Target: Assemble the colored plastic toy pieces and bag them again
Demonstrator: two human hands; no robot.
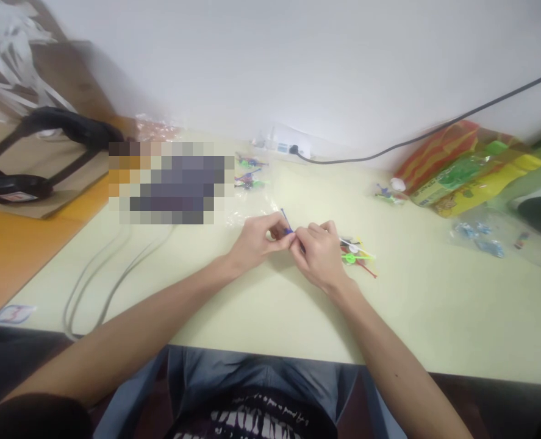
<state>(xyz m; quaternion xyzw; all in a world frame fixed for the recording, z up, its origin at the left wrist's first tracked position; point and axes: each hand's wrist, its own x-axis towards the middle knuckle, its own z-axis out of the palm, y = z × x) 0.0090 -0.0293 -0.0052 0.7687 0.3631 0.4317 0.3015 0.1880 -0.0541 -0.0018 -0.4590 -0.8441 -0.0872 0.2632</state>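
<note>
1. Both hands are meeting at the middle of the pale yellow table [270, 305], just ahead of the person's body. The left hand [256, 241] is coming in from the left and the right hand [318, 256] from the right, and their fingertips are touching.

2. The 2 hands are pinching a thin blue plastic stick [285, 219] between them. The fingers of each hand are curling in narrow around it, with no open gap showing. The exact finger placement on the lower end is hidden by the knuckles.

3. The stick is lying directly between the hands, so neither hand is nearer. Its long axis is running from the pinch point away from the person and leaning slightly left. Its free end is standing clear above the left hand's fingers.

4. A small pile of loose plastic pieces in green, red, yellow and white [358, 255] is lying on the table just beside the right hand, on its outer side. The left hand is well apart from this pile.

5. Small clear packets holding green and purple pieces [249, 171] are lying farther back, beyond the left hand. A clear bag of blue pieces [480, 238] and bright printed packaging [462, 167] are sitting well apart to the right. Grey cables [110, 286] are trailing along the table's left side.
</note>
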